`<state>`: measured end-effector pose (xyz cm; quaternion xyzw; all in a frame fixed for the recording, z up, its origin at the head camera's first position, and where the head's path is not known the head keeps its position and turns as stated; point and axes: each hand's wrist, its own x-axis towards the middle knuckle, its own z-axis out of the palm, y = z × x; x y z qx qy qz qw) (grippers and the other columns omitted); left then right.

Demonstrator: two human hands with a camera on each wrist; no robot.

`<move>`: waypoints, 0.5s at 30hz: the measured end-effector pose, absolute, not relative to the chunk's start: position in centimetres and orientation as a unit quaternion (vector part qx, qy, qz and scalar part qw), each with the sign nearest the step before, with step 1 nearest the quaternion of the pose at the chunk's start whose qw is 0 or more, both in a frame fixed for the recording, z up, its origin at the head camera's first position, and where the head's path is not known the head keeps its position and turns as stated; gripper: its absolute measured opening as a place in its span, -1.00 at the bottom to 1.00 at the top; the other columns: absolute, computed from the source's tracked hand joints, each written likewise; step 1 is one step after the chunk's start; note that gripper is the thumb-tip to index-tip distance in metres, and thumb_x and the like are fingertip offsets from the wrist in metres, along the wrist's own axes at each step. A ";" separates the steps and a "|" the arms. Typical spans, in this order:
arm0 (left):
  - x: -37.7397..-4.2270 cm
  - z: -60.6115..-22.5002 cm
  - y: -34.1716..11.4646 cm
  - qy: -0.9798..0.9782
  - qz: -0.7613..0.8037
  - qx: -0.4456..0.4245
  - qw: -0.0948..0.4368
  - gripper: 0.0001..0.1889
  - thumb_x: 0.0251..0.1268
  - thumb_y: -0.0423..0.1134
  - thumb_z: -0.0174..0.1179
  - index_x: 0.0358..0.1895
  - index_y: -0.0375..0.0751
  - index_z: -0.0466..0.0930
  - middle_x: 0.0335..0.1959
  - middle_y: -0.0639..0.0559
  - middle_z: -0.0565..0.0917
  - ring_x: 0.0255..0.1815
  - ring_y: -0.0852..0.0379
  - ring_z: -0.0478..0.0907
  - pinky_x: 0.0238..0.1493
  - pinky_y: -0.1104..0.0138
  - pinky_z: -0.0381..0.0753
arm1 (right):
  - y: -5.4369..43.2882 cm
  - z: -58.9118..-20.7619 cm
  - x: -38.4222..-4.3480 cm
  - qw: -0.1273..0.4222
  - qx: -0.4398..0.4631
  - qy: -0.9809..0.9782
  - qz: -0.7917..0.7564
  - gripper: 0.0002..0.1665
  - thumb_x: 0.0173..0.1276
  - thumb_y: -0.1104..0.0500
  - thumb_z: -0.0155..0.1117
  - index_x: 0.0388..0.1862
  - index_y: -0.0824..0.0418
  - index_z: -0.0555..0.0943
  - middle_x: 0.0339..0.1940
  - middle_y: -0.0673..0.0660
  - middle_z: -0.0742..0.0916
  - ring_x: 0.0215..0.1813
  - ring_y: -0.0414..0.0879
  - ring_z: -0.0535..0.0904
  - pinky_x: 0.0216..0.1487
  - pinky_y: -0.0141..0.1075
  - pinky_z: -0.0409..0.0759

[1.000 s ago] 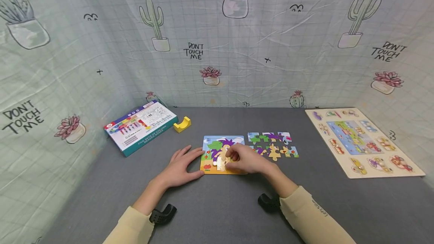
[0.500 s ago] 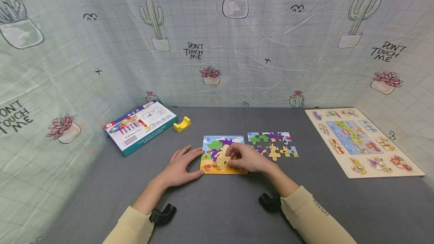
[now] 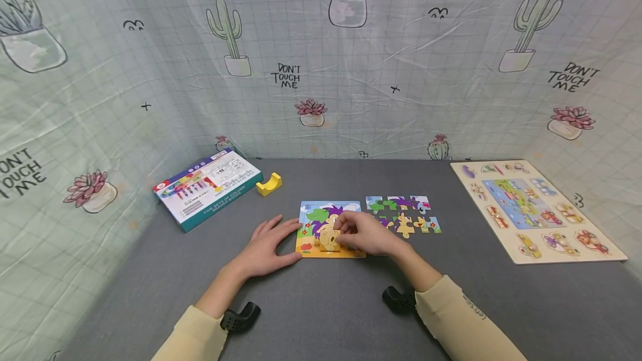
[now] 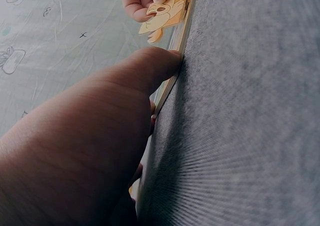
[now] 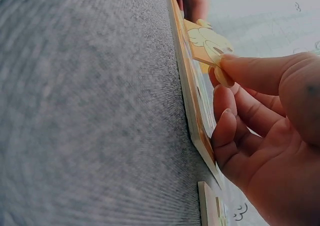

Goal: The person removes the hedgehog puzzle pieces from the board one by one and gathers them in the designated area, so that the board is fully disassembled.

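A jigsaw puzzle board (image 3: pixel 308 205) with a purple-haired cartoon animal lies flat on the grey table. My left hand (image 3: pixel 271 245) rests at its left side, fingers spread and thumb (image 4: pixel 167 60) touching the near left corner. Over the lower middle of the board, my right hand (image 3: pixel 365 233) pinches a yellow-orange puzzle piece (image 3: pixel 329 240) between thumb and fingers. The right wrist view shows this piece (image 5: pixel 204 42) tilted, its lower edge at or just above the board. Several loose puzzle pieces (image 3: pixel 406 224) lie right of the board, partly behind my right hand.
A boxed bead set (image 3: pixel 208 188) lies at the back left, beside a yellow curved block (image 3: pixel 270 184). On the right is a large wooden peg puzzle board (image 3: pixel 536 210). A printed cloth (image 3: pixel 351 82) walls off the back and sides.
The piece in my right hand has tilted; its glare is gone and its printed face shows. Both hands stay in nearly the same place.
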<state>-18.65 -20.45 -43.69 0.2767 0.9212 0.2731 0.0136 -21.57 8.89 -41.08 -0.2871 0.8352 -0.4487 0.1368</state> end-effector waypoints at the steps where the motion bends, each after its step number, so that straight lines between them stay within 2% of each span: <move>1: -18.6 -43.7 -20.4 0.921 0.272 0.277 0.014 -0.29 0.33 0.12 0.27 0.48 -0.08 0.39 0.50 -0.02 0.36 0.58 -0.29 -0.01 0.45 -0.28 -0.18 | 8.9 -41.1 -21.5 0.136 -0.286 0.834 -0.451 -0.87 0.39 0.30 0.35 -0.15 0.22 0.57 -0.34 0.02 0.64 -0.41 -0.12 0.51 -0.42 -0.30 0.51; 10: -18.6 -43.6 -20.4 0.922 0.271 0.277 0.011 -0.29 0.33 0.11 0.28 0.48 -0.07 0.40 0.50 -0.02 0.36 0.58 -0.29 0.00 0.46 -0.26 -0.18 | 8.9 -40.9 -21.3 0.138 -0.269 0.822 -0.483 -0.86 0.39 0.32 0.34 -0.13 0.26 0.57 -0.33 0.07 0.64 -0.54 -0.12 0.46 -0.55 -0.29 0.48; 15: -18.5 -43.6 -20.4 0.922 0.269 0.277 0.012 -0.29 0.33 0.11 0.28 0.48 -0.08 0.39 0.50 -0.02 0.36 0.58 -0.28 0.00 0.46 -0.27 -0.18 | 9.0 -40.7 -21.2 0.155 -0.257 0.805 -0.512 -0.85 0.41 0.33 0.31 -0.09 0.29 0.55 -0.30 0.11 0.62 -0.51 -0.05 0.45 -0.54 -0.28 0.47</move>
